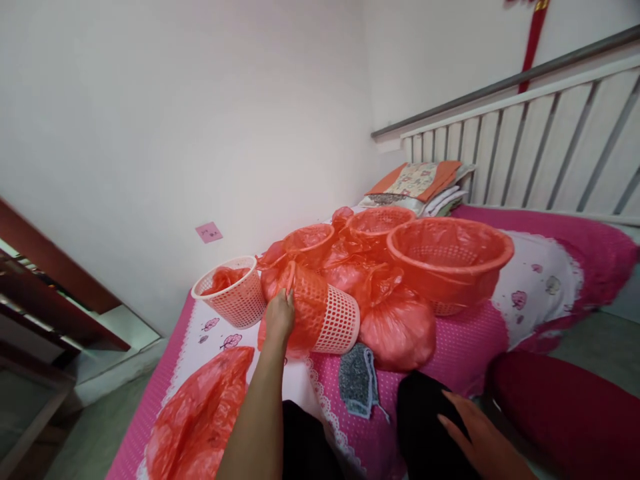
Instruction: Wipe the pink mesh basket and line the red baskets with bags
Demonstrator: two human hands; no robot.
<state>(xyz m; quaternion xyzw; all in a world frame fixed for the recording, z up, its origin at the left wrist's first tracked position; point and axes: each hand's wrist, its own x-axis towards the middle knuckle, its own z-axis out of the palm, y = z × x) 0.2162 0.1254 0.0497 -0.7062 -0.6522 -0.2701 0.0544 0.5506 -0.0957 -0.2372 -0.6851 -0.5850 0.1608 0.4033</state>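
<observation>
My left hand is closed on the rim of a pale pink mesh plastic basket, where a red plastic bag is folded over the edge. That basket is tipped on its side with its base to the right. My right hand lies on my dark-clothed knee, fingers apart, holding nothing. A grey mitt-like cloth with a light edging and a loop lies in front of the basket. To the left stands another pale basket with red plastic crumpled inside.
Several bag-lined baskets, among them a wide one, stand behind on the bed. A full-looking red bag sits beside them. A loose red bag lies front left. Folded bedding and a dark red stool are to the right.
</observation>
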